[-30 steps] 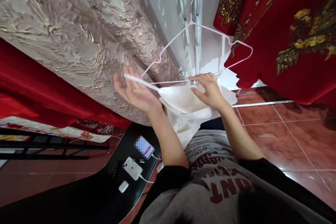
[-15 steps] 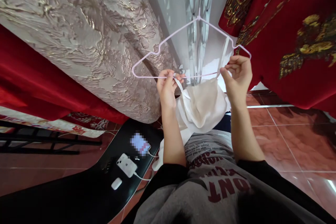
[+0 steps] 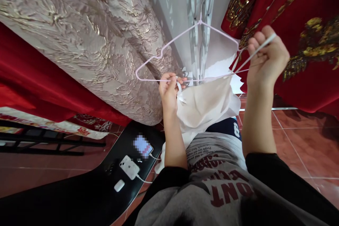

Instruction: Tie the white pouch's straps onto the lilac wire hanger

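A pale pink clothes hanger [image 3: 182,35] hangs in front of me by its metal hook. Below its bottom bar hangs a thin cream garment [image 3: 205,104] with narrow straps. My left hand [image 3: 168,90] is closed around the bar left of centre, with one strap at its fingers. My right hand [image 3: 268,58], out past the hanger's right end, has its fingers curled round the other strap [image 3: 247,59]. That strap is drawn taut, slanting up from the garment's right corner. Part of the hanger's right end is hidden behind the right hand.
A shiny embossed beige cloth [image 3: 106,42] hangs on the left, and red cloth with gold embroidery [image 3: 315,39] on the right. Pale metal bars [image 3: 196,39] stand behind the hanger. On a black seat [image 3: 100,180] lie two phones with cables and a small white case [image 3: 119,185].
My right hand has moved up and to the right, stretching the strap away from the hanger. The garment has spread rightward. My left hand has stayed almost in place on the bar.
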`<state>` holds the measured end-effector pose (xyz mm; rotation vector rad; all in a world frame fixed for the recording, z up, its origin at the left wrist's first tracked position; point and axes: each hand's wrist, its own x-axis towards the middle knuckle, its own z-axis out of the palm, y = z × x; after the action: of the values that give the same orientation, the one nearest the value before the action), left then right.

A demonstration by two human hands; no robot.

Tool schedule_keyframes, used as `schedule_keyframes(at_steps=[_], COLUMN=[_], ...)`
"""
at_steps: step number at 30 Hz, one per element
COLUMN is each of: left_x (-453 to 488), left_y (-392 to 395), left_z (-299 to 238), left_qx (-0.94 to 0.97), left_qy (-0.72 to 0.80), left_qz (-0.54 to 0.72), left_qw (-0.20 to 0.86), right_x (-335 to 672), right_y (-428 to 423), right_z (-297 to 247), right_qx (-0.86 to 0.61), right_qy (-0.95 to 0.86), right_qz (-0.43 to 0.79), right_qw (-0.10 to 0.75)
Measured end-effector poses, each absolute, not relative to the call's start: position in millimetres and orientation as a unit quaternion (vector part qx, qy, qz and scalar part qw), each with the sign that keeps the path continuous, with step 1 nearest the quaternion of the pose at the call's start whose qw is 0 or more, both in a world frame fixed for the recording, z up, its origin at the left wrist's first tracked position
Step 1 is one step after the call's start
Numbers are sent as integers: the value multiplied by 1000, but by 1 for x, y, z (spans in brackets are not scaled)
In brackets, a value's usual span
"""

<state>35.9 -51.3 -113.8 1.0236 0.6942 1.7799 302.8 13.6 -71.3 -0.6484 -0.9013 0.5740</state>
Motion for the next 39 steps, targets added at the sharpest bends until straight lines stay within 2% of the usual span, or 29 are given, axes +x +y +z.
schedule_keyframes(at_steps=[2,6,13,18,20,25,27,30,36,39], left_x=[35,34,29,34,39,44,37,15,-45,-61], left_y=[-51,-52,-58,-54,-51,-53,-57,-62,-62,-55], left_z=[-114,-114,-110,-113,-115,-117,-118,-125,-127,-104], left_qx=[415,418,429,422,414,411,421,428,350,405], left_qy=[295,295,287,282,285,308,313,324,356,347], left_qz=[724,724,711,710,708,707,706,728,844,828], left_qw=[466,463,478,489,497,486,475,427,195,174], right_x=[308,309,340,332,313,254,242,242,268,268], right_y=[4,-9,17,-29,-51,-56,-49,-48,-57,-58], right_z=[-96,-126,-124,-126,-118,-100,-101,-108,-108,-106], right_qx=[-311,-305,-300,-320,-327,-344,-369,-391,-374,-378], right_qy=[-407,-475,-465,-389,-463,-739,-772,-769,-761,-764], right_qz=[205,146,129,30,33,138,134,107,71,77], right_qw=[834,813,823,863,823,562,501,495,525,517])
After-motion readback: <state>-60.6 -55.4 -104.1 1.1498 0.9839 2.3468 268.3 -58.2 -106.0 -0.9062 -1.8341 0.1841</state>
